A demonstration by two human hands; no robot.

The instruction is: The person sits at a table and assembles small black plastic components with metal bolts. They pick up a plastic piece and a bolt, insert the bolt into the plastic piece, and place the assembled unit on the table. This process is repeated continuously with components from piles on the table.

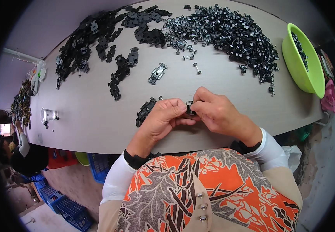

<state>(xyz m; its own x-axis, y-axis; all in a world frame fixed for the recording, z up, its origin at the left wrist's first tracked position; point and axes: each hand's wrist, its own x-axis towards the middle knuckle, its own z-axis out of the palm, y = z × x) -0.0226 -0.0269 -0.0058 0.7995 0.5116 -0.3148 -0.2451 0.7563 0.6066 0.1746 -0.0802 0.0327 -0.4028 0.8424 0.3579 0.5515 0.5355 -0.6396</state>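
Note:
Near the front edge of the table, my left hand (160,119) and my right hand (221,115) meet fingertip to fingertip. Pinched between them is a small black toy car base (190,109), with what looks like a wheel at its far end; fingers cover most of it. Just left of my left hand lie more black toy car bases (146,110), and a wheel axle tip (160,98) shows beside them. A silver-grey toy car base (158,74) lies farther off on the bare tabletop. A loose wheel axle (197,68) rests beyond my hands.
Black car bases (80,50) are heaped at the far left, wheel axles (229,34) at the far right. A lime-green basin (315,73) stands at the right edge. Toward the left are a clear cup (48,115) and another person's arm (23,141). Blue crates (73,210) sit below.

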